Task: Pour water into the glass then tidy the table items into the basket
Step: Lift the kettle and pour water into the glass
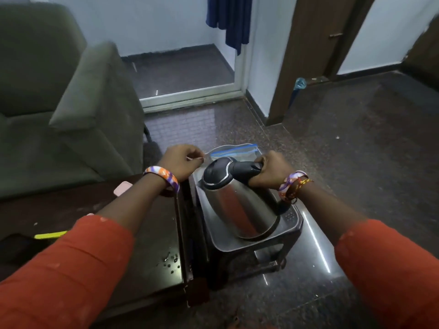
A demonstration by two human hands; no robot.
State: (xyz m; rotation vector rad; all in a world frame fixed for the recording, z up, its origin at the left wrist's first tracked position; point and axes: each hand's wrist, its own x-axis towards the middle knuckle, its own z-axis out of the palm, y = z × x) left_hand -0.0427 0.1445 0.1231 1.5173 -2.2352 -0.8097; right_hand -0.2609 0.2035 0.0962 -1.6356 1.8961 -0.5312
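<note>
Here, kettle (240,205) crowds basket (294,217) beside sofa (59,103).

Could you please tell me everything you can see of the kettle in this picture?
The kettle has a shiny steel-looking body, a dark lid with a silver rim, closed, and a black handle. It is tilted, lid toward the left hand, over a grey basket beside the dark table. The right hand holds its handle in a full grip; whether its base touches the basket is unclear.
</note>
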